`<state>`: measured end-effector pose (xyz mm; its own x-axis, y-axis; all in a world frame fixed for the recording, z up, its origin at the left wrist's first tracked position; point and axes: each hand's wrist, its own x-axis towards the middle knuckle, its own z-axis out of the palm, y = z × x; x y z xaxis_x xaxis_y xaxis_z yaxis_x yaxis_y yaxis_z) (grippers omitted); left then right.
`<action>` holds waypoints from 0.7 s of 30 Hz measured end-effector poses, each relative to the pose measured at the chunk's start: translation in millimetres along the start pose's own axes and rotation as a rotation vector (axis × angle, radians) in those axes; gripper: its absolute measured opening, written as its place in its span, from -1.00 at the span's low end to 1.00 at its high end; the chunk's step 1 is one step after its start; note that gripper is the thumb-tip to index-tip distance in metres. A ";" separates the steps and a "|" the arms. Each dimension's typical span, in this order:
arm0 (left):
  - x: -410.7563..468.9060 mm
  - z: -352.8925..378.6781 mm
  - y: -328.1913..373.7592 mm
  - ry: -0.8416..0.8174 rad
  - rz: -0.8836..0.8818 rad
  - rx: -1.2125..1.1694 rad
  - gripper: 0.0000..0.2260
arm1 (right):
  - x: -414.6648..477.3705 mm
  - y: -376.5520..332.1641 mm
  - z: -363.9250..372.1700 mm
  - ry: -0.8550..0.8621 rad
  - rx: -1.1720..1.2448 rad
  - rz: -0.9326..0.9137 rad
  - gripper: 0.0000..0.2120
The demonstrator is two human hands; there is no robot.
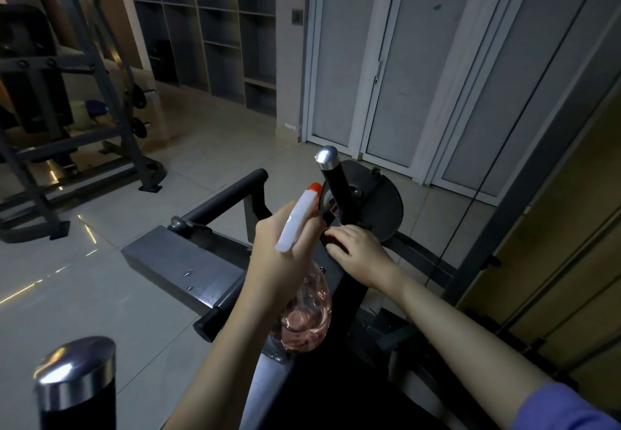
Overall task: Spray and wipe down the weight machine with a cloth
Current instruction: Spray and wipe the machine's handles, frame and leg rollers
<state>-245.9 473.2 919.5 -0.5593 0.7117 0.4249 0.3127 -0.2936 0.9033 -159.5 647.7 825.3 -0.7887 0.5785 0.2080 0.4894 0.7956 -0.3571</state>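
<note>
We see the left hand (279,251) clenched round a spray bottle (307,312) of pink liquid over the middle of the weight machine (181,261). The right hand (361,256) rests at the base of the upright handle (336,187); we cannot tell whether it grasps anything.

Open tiled floor (100,312) lies left of the weight machine (181,268), with free room above its flat grey beam. Ahead, an upright black handle (331,181) with a chrome cap stands just in front of a round dark disc (379,207). The narrow space at its base is taken by the right hand (356,254), resting on the frame, and by the left hand (279,251), gripping a spray bottle (300,224) just beside it. A thin cable (472,197) runs up on the right, near a slanted post (504,221). A second chrome-capped handle (77,372) blocks the near left corner
</note>
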 end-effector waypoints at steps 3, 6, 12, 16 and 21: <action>0.1 0.2 0.9 -0.006 0.009 0.005 -0.67 | -3.4 -8.4 8.2 0.136 -0.091 0.019 -0.63; -1.3 0.0 3.6 -0.004 0.022 0.005 -0.60 | -17.5 -16.6 16.4 0.214 0.012 0.023 -0.51; -4.2 0.4 11.2 -0.017 0.020 0.002 -0.51 | -25.7 -11.1 15.0 0.222 0.171 0.105 -0.66; -4.3 -0.3 13.9 -0.052 -0.040 -0.004 -0.64 | -26.5 -20.1 11.3 0.194 0.240 0.173 -0.69; -10.6 -4.8 19.8 -0.113 -0.088 0.017 -0.76 | -50.0 -30.2 10.8 0.143 0.324 0.143 -0.74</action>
<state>-237.4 456.8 933.2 -0.4959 0.8017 0.3337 0.2798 -0.2162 0.9354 -138.9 592.8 815.9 -0.6500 0.7168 0.2524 0.4297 0.6206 -0.6559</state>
